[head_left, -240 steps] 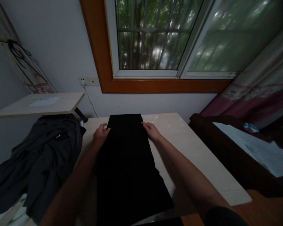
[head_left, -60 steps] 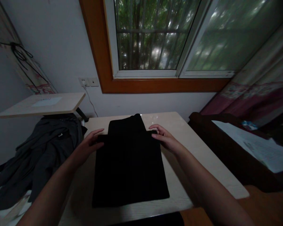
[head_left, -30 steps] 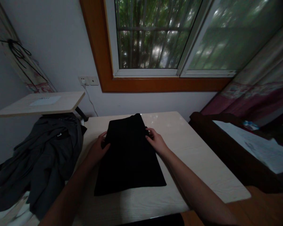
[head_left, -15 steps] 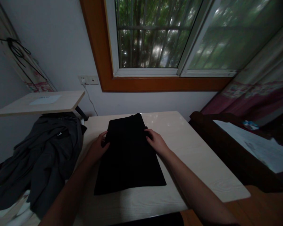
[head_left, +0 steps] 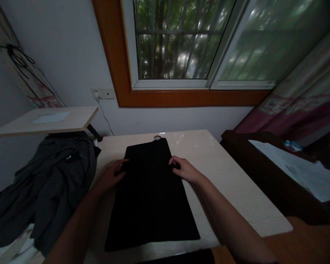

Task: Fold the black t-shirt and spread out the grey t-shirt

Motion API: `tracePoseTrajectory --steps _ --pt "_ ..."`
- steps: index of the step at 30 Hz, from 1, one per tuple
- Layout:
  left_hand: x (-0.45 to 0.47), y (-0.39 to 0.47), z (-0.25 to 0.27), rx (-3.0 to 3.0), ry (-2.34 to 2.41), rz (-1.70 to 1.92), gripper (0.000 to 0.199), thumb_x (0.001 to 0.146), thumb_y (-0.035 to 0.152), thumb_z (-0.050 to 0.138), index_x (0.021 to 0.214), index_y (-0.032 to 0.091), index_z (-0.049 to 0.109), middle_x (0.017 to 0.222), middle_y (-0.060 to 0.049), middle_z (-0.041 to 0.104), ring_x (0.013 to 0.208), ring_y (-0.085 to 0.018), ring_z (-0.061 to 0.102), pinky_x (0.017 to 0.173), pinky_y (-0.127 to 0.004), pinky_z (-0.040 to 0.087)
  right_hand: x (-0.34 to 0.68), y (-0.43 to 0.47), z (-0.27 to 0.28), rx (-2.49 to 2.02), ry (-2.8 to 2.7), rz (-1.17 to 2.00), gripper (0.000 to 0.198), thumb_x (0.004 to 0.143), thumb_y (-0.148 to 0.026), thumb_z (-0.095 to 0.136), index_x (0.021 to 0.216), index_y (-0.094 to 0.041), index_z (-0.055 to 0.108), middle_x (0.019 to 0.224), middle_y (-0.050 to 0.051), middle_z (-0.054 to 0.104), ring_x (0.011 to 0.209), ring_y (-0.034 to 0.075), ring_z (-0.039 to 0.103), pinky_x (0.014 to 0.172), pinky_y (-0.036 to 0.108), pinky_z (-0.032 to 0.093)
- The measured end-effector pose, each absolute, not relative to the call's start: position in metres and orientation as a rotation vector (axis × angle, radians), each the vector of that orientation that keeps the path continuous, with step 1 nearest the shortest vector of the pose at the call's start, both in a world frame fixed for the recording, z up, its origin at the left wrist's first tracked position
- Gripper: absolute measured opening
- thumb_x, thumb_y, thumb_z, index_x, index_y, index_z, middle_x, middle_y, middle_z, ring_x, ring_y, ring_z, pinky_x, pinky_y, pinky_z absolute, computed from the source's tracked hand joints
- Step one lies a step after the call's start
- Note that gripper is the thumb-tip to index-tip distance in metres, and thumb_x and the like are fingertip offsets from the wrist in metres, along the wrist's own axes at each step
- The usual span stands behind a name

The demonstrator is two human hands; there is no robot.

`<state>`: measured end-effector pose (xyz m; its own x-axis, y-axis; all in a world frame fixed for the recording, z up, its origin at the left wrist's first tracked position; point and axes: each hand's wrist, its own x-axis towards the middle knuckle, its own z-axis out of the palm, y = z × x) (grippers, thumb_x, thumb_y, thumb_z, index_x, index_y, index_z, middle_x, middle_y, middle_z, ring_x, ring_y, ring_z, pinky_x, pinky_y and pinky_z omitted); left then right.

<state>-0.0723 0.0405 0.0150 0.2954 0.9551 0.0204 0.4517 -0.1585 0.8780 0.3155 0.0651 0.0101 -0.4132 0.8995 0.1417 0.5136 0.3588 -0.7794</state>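
Note:
A black folded cloth (head_left: pixel 151 198), its kind too dark to make out, lies flat on the pale wooden table (head_left: pixel 222 176). My left hand (head_left: pixel 112 176) is at its left edge, index finger and thumb touching the fabric from the side. Across from it, my right hand (head_left: pixel 187 169) has curled fingers on the right edge, around the same height. Both hands hold the cloth by its sides, toward its far end. Just beyond that far end, a small round object (head_left: pixel 157 137) shows in part.
To the left, a dark grey garment (head_left: pixel 66 183) hangs in a heap beneath a raised board (head_left: pixel 46 121) bearing a paper sheet (head_left: pixel 51 117). A window (head_left: pixel 181 55) and a wall socket (head_left: pixel 102 94) are ahead. Dark furniture with a white sheet (head_left: pixel 294 168) stands at right.
The black cloth has slid toward me, and both hands have come a little nearer with it. The small round object behind it now shows.

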Motion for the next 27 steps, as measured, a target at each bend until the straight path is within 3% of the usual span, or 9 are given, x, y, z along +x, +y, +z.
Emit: tracePoseTrajectory --steps 8,12,16,20,27 --pt "-0.073 0.038 0.013 1.823 1.308 0.819 0.06 0.088 0.036 0.061 0.145 0.024 0.047 0.125 -0.01 0.067 0.115 -0.028 0.065 0.1 -0.045 0.05 0.315 0.063 0.01 -1.199 -2.016 0.833 0.035 0.073 -0.013 0.054 0.105 -0.023 0.064 0.078 -0.003 0.058 0.071 0.016 0.053 0.069 0.027 0.04" --pt "-0.073 0.038 0.012 1.792 1.326 0.873 0.065 0.087 0.039 0.063 0.147 0.024 0.045 0.118 -0.009 0.069 0.109 -0.027 0.067 0.096 -0.044 0.052 0.311 0.059 0.015 -1.204 -1.839 0.822 0.029 0.078 -0.019 0.056 0.105 -0.024 0.066 0.075 -0.003 0.056 0.07 0.017 0.052 0.068 0.028 0.04" --pt "-0.071 0.039 0.011 1.728 1.368 0.932 0.069 0.081 0.043 0.069 0.145 0.025 0.049 0.107 -0.006 0.072 0.1 -0.027 0.068 0.089 -0.042 0.055 0.31 0.058 0.015 -1.155 -1.756 0.874 0.026 0.081 -0.023 0.058 0.103 -0.023 0.07 0.084 0.001 0.063 0.075 0.018 0.055 0.071 0.03 0.042" --pt "-0.068 0.037 0.013 1.711 1.397 0.996 0.065 0.078 0.043 0.072 0.138 0.023 0.056 0.108 -0.007 0.071 0.102 -0.027 0.068 0.088 -0.04 0.055 0.313 0.059 0.012 -1.119 -1.711 0.946 0.02 0.083 -0.027 0.058 0.095 -0.023 0.073 0.089 0.003 0.067 0.082 0.02 0.059 0.076 0.032 0.043" --pt "-0.063 0.033 0.023 1.513 1.307 1.169 0.068 0.079 0.044 0.073 0.139 0.022 0.051 0.124 -0.01 0.069 0.116 -0.029 0.065 0.098 -0.043 0.053 0.313 0.061 0.014 -1.019 -1.467 1.026 0.012 0.081 -0.029 0.062 0.082 -0.023 0.072 0.085 0.004 0.067 0.084 0.022 0.061 0.078 0.034 0.046"
